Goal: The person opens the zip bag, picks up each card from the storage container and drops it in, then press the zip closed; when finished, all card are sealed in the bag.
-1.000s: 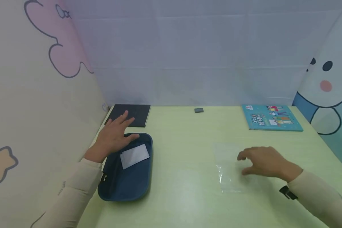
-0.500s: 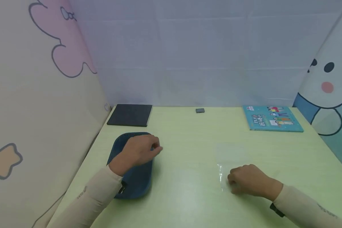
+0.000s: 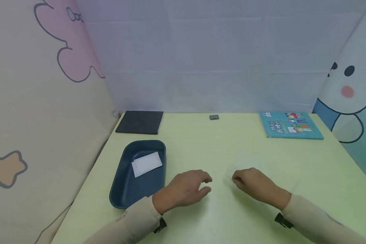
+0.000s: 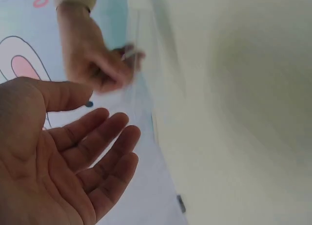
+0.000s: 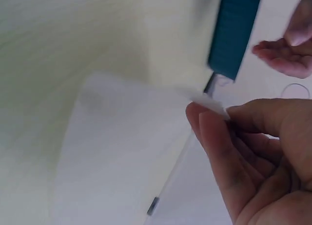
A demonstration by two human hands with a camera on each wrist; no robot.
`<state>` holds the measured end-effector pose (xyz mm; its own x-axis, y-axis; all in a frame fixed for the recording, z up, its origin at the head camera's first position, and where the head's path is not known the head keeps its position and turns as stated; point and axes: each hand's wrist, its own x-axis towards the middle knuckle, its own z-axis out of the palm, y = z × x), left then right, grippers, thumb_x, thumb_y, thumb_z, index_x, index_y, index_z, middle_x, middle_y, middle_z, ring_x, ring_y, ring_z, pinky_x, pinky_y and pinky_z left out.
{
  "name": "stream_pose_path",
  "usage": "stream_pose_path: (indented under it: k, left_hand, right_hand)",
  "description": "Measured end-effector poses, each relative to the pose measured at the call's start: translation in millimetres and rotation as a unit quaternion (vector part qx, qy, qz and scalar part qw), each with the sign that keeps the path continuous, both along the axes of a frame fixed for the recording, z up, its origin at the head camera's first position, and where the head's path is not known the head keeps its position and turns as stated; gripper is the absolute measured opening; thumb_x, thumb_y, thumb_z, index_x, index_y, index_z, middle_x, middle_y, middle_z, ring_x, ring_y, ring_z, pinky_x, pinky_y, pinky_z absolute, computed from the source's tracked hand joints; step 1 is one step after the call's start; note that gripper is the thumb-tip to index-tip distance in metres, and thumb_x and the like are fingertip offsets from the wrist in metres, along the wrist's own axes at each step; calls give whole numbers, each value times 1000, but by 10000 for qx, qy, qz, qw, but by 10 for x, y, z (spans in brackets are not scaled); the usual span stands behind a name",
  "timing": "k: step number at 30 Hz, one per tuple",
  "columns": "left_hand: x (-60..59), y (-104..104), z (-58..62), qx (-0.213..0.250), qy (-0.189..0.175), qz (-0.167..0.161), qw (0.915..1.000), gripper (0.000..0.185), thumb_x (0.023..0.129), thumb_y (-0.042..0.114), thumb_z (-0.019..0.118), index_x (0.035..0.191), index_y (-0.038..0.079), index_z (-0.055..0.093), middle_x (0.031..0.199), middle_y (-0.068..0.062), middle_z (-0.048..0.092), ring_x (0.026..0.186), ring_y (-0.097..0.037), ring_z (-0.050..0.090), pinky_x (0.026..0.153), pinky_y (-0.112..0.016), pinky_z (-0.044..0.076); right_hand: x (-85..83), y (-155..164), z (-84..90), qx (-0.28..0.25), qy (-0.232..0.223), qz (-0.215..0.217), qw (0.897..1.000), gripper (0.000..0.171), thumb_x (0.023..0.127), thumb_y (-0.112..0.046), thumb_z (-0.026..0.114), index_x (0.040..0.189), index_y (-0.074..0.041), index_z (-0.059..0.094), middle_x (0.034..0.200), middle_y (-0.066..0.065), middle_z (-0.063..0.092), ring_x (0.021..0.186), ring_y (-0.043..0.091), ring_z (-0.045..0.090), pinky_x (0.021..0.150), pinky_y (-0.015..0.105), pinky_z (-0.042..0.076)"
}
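Observation:
My right hand (image 3: 257,186) pinches the edge of a clear, thin plastic sheet (image 3: 228,174) between thumb and fingers over the table's right half. In the right wrist view the sheet (image 5: 117,142) hangs as a pale, see-through panel from the fingertips (image 5: 207,120). Facing it from the left is my left hand (image 3: 183,189), fingers loosely bent and thumb apart, holding nothing. A gap separates the two hands. Behind the left forearm stands a dark blue tray (image 3: 144,193) with flat white rectangular pieces (image 3: 147,163) lying overlapped inside.
At the back left lies a black notebook (image 3: 139,122), and a blue illustrated book (image 3: 291,125) lies at the back right. Between them sits a small grey block (image 3: 214,117) near the table's far edge. Walls bound the table (image 3: 198,142) at the left, back and right.
My left hand has left the tray and moved right, towards the right hand. The right hand came down onto the plastic sheet, took its edge and lifted it slightly.

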<state>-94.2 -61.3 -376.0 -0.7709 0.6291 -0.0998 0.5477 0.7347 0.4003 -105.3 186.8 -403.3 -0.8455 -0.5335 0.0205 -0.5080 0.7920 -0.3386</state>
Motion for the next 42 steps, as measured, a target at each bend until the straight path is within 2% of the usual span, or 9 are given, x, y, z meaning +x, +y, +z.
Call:
stream_pose_path:
  k: [4, 8, 13, 18, 21, 25, 31, 37, 42]
  left_hand:
    - [22, 246, -71, 542, -338, 295, 9975, 26, 91, 37, 49, 107, 20, 60, 96, 14, 59, 82, 1, 54, 64, -21, 43]
    - [-22, 408, -108, 848, -748, 760, 9907, 25, 90, 44, 48, 96, 23, 60, 86, 18, 57, 68, 1, 51, 55, -21, 41]
    - [-82, 482, -133, 949, -912, 1230, 9836, 37, 85, 59, 44, 86, 25, 57, 73, 18, 55, 59, -2, 50, 49, -24, 39]
    - [-153, 479, -143, 1026, -856, 1488, 9798, 34, 86, 54, 49, 74, 23, 53, 63, 12, 53, 51, -7, 48, 45, -26, 38]
    - [-191, 478, -110, 1168, -833, 1502, 9782, 28, 90, 45, 47, 75, 22, 53, 62, 10, 53, 49, -8, 47, 45, -26, 38]
    - [-241, 496, -14, 1469, -616, 1475, 9761, 22, 91, 33, 45, 82, 19, 59, 61, 11, 54, 44, -8, 47, 42, -26, 39]
    - [-390, 481, 107, 2053, -325, 1340, 9689, 15, 85, 29, 53, 81, 23, 66, 67, 20, 57, 48, -5, 50, 43, -25, 40]
    - [-546, 375, 150, 2091, -696, 842, 9718, 19, 89, 34, 55, 88, 20, 67, 71, 15, 61, 65, 0, 57, 54, -25, 43]
    - [-660, 302, 220, 1885, -575, 729, 9777, 15, 88, 31, 57, 87, 19, 65, 78, 14, 62, 71, 0, 56, 62, -24, 44]
  right_hand:
    - [-74, -88, 151, -902, -683, -178, 9934, 5, 84, -13, 61, 85, -12, 65, 70, -13, 57, 57, 1, 49, 55, 22, 42]
    - [-117, -176, 208, -1788, -1285, -414, 9746, 9, 87, -17, 59, 93, -10, 63, 76, -7, 63, 63, 4, 59, 57, 25, 47]
    - [-139, -264, 228, -2247, -1260, -592, 9644, 11, 87, -22, 60, 94, -14, 64, 79, -8, 64, 69, 5, 61, 58, 27, 48]
    - [-160, -298, 265, -2568, -1485, -597, 9531, 13, 88, -16, 57, 97, -9, 64, 81, -2, 66, 65, 9, 63, 58, 27, 49]
    - [-193, -309, 309, -2765, -1612, -635, 9453, 15, 88, -12, 56, 99, -4, 63, 82, 2, 66, 64, 12, 64, 57, 27, 50]
    - [-243, -281, 384, -2931, -1474, -783, 9414, 19, 88, -19, 58, 100, -5, 63, 85, 3, 66, 68, 13, 64, 59, 27, 51]
    - [-312, -237, 498, -2960, -1028, -794, 9463, 25, 86, -34, 60, 95, -12, 64, 82, -1, 66, 68, 11, 63, 59, 28, 51]
    - [-415, -250, 543, -2897, -1334, -788, 9445, 22, 83, -33, 63, 94, -13, 65, 83, 0, 66, 68, 12, 64, 62, 30, 51]
    - [-467, -252, 552, -3165, -1809, -912, 9267, 24, 82, -33, 64, 95, -13, 65, 86, 3, 67, 71, 17, 65, 65, 32, 51]
